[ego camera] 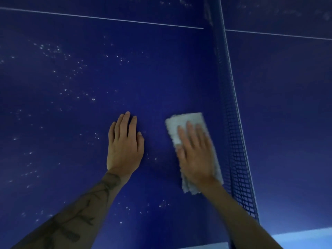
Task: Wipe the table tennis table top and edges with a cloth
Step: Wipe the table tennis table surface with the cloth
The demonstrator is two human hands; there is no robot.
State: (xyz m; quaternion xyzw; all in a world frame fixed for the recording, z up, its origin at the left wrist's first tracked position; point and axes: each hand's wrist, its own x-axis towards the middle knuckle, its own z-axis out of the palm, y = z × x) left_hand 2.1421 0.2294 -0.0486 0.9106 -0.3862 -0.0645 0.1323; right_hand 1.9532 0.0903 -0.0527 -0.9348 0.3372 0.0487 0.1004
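The blue table tennis table top [161, 72] fills the view, speckled with white dust on its left part. A folded pale grey cloth [177, 126] lies flat on it just left of the net. My right hand [195, 151] presses flat on the cloth with fingers spread, slightly blurred. My left hand [125, 146] rests palm down on the bare table, a hand's width left of the cloth, holding nothing.
The blue mesh net [231, 123] with its white top band runs from top centre to lower right, close beside the cloth. A white centre line [107, 18] crosses the far table. The near table edge [206, 246] shows at the bottom.
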